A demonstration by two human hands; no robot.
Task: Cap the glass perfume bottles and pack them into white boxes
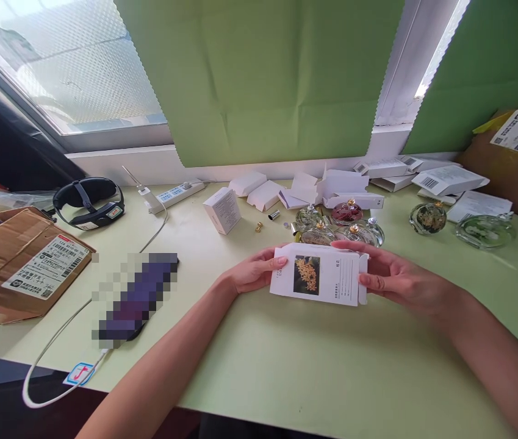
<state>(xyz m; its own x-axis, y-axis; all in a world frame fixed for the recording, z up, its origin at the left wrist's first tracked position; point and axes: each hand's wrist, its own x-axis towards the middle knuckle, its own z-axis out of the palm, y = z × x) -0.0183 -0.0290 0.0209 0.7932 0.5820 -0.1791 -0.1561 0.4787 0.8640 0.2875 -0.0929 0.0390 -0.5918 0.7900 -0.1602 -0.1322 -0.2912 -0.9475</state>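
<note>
The left hand and right hand grip opposite ends of a flat white cardboard carton with a yellow flower print above the pale green tabletop; it remains unfolded, with the round glass perfume bottles just behind unboxed.

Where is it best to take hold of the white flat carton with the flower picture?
Probably at its two short ends, from left and right, as the left hand and right hand do. The white flat carton is thin and long, so end grips keep it level.
</note>
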